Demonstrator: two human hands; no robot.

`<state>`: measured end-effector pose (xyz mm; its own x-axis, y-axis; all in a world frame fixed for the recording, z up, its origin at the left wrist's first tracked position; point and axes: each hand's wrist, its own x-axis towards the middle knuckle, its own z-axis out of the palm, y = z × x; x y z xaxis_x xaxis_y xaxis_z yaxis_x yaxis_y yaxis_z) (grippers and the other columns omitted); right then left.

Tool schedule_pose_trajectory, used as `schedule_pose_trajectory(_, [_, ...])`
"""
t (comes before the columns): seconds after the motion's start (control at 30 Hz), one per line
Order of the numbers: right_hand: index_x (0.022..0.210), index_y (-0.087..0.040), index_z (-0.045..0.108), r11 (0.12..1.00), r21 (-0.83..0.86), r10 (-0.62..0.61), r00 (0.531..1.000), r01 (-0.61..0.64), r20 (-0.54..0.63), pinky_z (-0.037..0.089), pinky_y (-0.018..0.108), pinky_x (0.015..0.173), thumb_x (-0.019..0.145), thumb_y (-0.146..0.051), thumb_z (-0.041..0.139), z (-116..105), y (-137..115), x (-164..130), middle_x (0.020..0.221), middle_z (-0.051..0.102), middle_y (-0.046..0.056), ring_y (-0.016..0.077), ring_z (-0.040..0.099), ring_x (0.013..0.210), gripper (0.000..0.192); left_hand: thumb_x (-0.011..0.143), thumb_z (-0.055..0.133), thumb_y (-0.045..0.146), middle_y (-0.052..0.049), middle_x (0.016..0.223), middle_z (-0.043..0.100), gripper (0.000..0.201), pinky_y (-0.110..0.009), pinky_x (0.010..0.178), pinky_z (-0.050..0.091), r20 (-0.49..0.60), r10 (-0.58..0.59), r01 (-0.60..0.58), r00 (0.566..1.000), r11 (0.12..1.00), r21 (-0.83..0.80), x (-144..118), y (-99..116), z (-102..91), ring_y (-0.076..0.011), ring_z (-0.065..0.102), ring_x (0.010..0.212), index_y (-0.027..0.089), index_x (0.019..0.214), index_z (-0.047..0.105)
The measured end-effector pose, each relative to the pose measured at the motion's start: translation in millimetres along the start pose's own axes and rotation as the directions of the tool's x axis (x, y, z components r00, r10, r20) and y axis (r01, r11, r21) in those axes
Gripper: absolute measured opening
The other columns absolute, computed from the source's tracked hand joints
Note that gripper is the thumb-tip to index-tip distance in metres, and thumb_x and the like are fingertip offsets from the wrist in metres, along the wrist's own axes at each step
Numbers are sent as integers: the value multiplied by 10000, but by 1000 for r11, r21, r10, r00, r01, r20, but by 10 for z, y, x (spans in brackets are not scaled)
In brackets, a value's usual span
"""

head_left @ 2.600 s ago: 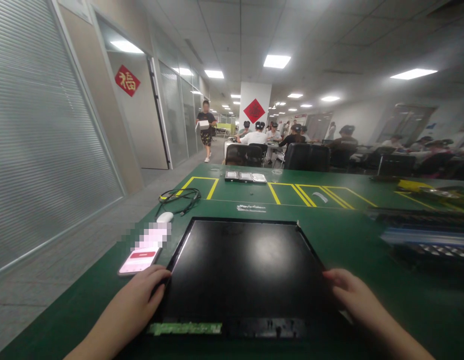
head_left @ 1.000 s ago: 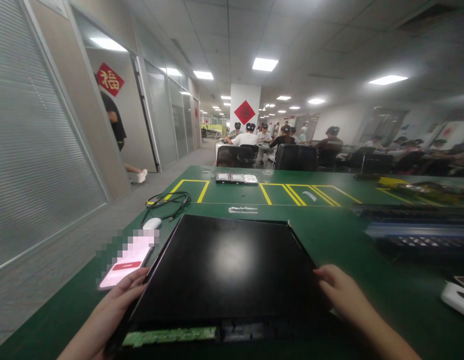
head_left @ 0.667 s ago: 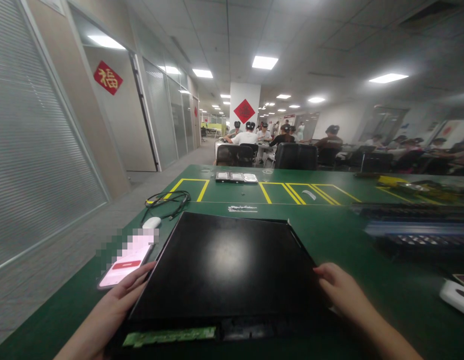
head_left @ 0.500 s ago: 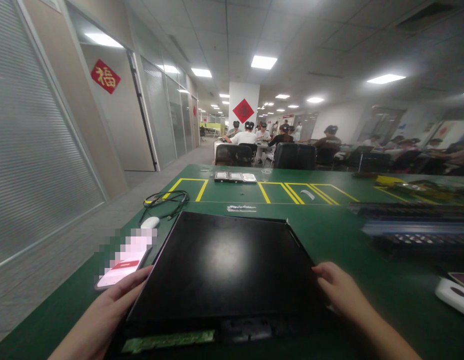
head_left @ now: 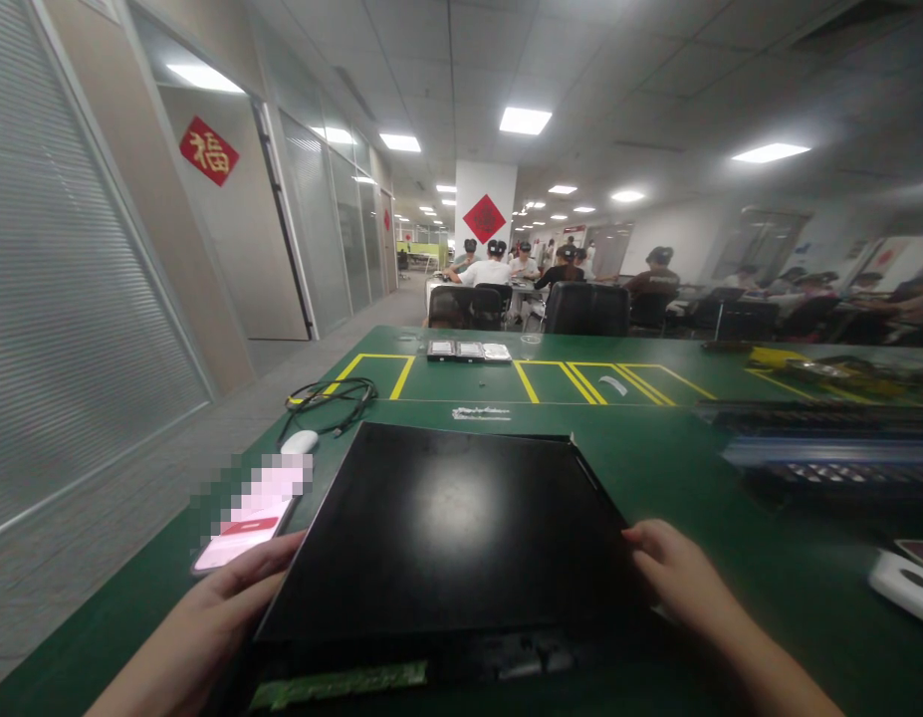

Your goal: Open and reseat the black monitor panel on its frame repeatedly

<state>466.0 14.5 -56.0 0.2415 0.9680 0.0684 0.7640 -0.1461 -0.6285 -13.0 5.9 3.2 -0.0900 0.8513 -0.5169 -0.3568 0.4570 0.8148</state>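
A flat black panel [head_left: 453,528], like a large cover with a glossy top, lies in front of me on the green table [head_left: 655,458]. Its near edge is raised and shows a green circuit board strip [head_left: 338,685] beneath. My left hand [head_left: 222,597] grips the panel's near left edge. My right hand [head_left: 674,578] holds its near right edge.
A phone [head_left: 244,528] with a lit screen lies left of the panel, with a white mouse [head_left: 301,441] and a black cable [head_left: 334,396] beyond. Stacked dark trays [head_left: 826,453] sit at the right, a white device [head_left: 905,586] nearer. Several people sit at tables far behind.
The panel's near edge has been lifted off the table and held up by both hands, exposing the circuit board. A person walking in the corridor went through the left doorway and out of sight.
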Motion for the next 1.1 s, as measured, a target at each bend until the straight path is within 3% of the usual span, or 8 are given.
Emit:
schedule_pose_trajectory(0.13, [893, -194, 725, 1000, 14, 8, 1000, -8, 10, 548, 381, 835, 732, -213, 497, 5, 2, -3, 982, 723, 89, 241, 690, 890, 280, 412, 952, 225, -24, 815, 833, 531, -362, 658, 641, -3, 12, -12, 1000, 999, 30, -9, 12, 17, -339, 785, 816, 231, 905, 754])
schedule_pose_trajectory(0.43, [909, -190, 721, 999, 8, 32, 999, -32, 24, 545, 364, 837, 757, -173, 486, 5, -9, -8, 1002, 723, 85, 222, 690, 883, 280, 533, 846, 174, -26, 877, 840, 583, -366, 678, 644, -49, 15, -12, 999, 998, 60, 27, -22, 2, -345, 774, 898, 212, 1101, 722])
schedule_pose_trajectory(0.63, [889, -186, 727, 1000, -11, -4, 1000, 4, 9, 543, 372, 825, 729, -157, 499, 23, 26, 17, 986, 721, 86, 228, 680, 883, 280, 641, 782, 197, -77, 941, 837, 302, -354, 743, 640, -59, 3, -1, 998, 999, 41, 11, 1, 42, -332, 767, 953, 212, 942, 774])
schedule_pose_trajectory(0.77, [870, -193, 728, 1000, 3, -9, 1000, 9, -2, 534, 382, 846, 725, -162, 501, 23, 34, 15, 983, 721, 83, 230, 678, 899, 272, 632, 819, 213, -60, 934, 839, 242, -326, 775, 630, -136, 116, -95, 984, 984, 150, 72, -15, -38, -316, 767, 962, 233, 873, 806])
schedule_pose_trajectory(0.93, [900, -191, 722, 1000, 19, 14, 1000, -15, 25, 533, 374, 815, 741, -204, 491, 29, 40, 12, 988, 707, 84, 228, 673, 882, 280, 516, 931, 345, -36, 1073, 819, 460, -309, 922, 558, -46, 202, -192, 978, 966, 170, 148, -67, -156, -314, 702, 1123, 264, 954, 814])
schedule_pose_trajectory(1.1, [893, -181, 723, 1000, 26, 14, 1000, -15, 17, 530, 378, 799, 724, -228, 495, 18, 16, 7, 972, 704, 93, 234, 675, 864, 287, 560, 921, 345, -29, 1166, 782, 735, -349, 891, 590, 64, 233, -235, 970, 972, 27, 126, -132, -176, -323, 691, 1139, 321, 1259, 698])
